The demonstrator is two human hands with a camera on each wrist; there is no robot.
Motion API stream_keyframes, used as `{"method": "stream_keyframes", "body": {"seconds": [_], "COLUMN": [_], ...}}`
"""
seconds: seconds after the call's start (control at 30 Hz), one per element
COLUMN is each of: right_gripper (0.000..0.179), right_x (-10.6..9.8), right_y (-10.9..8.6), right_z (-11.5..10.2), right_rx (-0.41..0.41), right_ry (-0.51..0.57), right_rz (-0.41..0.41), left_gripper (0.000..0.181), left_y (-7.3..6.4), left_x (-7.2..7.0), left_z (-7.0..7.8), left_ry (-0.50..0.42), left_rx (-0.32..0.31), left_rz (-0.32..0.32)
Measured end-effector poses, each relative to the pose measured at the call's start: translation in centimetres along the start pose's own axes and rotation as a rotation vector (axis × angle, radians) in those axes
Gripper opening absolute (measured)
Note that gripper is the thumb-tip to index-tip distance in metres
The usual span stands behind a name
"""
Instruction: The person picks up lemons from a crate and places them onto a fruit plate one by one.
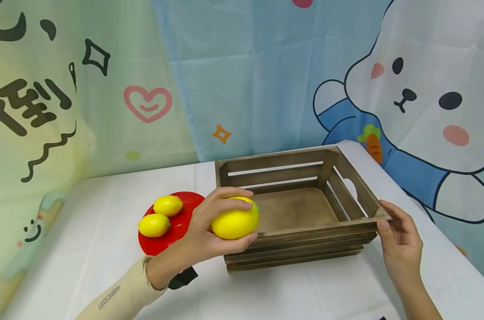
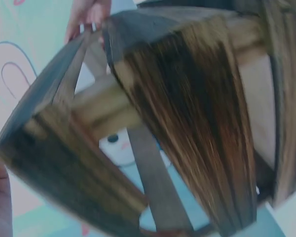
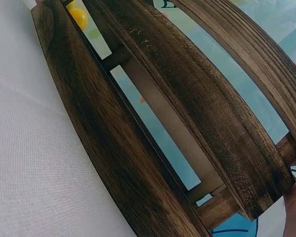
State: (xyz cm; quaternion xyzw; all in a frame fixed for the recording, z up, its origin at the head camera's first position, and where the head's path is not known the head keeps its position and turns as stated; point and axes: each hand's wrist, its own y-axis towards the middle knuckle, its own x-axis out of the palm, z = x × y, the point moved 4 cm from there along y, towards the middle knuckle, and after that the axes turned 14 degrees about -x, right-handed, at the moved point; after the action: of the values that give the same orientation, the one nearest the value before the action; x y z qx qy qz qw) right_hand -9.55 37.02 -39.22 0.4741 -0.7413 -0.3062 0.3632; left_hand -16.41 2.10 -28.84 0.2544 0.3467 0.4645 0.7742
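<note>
My left hand (image 1: 216,222) grips a yellow lemon (image 1: 236,221), fingers over its top and thumb beneath. It is at the near left corner of a brown slatted wooden crate (image 1: 302,242), in front of the rim. With thumb and fingers, my right hand (image 1: 402,242) pinches the crate's near right corner. That hand's edge (image 3: 295,210) shows at the lower right of the right wrist view. Dark crate slats (image 2: 187,118) fill most of the left wrist view, where only a bit of the left hand (image 2: 0,202) appears at the left edge.
Left of the crate, a red plate (image 1: 186,200) bears two more lemons (image 1: 154,225), partly behind the left forearm. A white cloth (image 1: 106,222) covers the table. Behind it hangs a cartoon-printed curtain (image 1: 246,80). A black strap piece (image 1: 183,278) shows below the left wrist.
</note>
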Motion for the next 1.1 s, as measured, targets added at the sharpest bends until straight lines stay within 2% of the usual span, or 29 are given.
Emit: {"method": "stream_keyframes", "body": {"seconds": [0.13,0.3,0.43,0.57,0.63,0.77,0.9,0.97,1.1], "right_gripper": [0.040,0.040,0.040,0.040,0.040,0.039,0.040,0.040,0.040], "right_x": [0.0,-0.1,-0.1,-0.1,-0.1,-0.1,-0.1,-0.1,-0.1], "right_y": [0.0,0.0,0.1,0.0,-0.1,-0.2,-0.3,-0.3,-0.1], "right_z": [-0.1,0.0,0.1,0.3,0.3,0.3,0.3,0.3,0.3], "right_rx": [0.004,0.002,0.002,0.005,0.007,0.010,0.010,0.006,0.000], "right_ry": [0.015,0.005,0.007,0.022,0.030,0.045,0.041,0.040,0.038], "right_rz": [0.012,0.013,0.012,0.016,0.019,0.025,0.025,0.026,0.020], "left_gripper": [0.036,0.043,0.044,0.044,0.046,0.044,0.045,0.046,0.046], "left_y": [-1.0,-2.6,-4.0,-5.4,-6.0,-7.1,-8.0,-8.4,-8.9], "left_x": [-1.9,-4.1,-5.5,-6.5,-6.9,-7.5,-7.6,-7.4,-6.9], "left_z": [0.0,-1.1,-2.3,-3.9,-4.9,-6.9,-8.7,-9.5,-10.8], "left_ry": [0.028,0.067,0.113,0.200,0.241,0.282,0.306,0.331,0.376], "left_rx": [0.024,-0.080,-0.238,-0.457,-0.551,-0.704,-0.837,-0.877,-0.891], "left_rz": [0.072,0.163,0.264,0.335,0.350,0.333,0.248,0.198,0.136]}}
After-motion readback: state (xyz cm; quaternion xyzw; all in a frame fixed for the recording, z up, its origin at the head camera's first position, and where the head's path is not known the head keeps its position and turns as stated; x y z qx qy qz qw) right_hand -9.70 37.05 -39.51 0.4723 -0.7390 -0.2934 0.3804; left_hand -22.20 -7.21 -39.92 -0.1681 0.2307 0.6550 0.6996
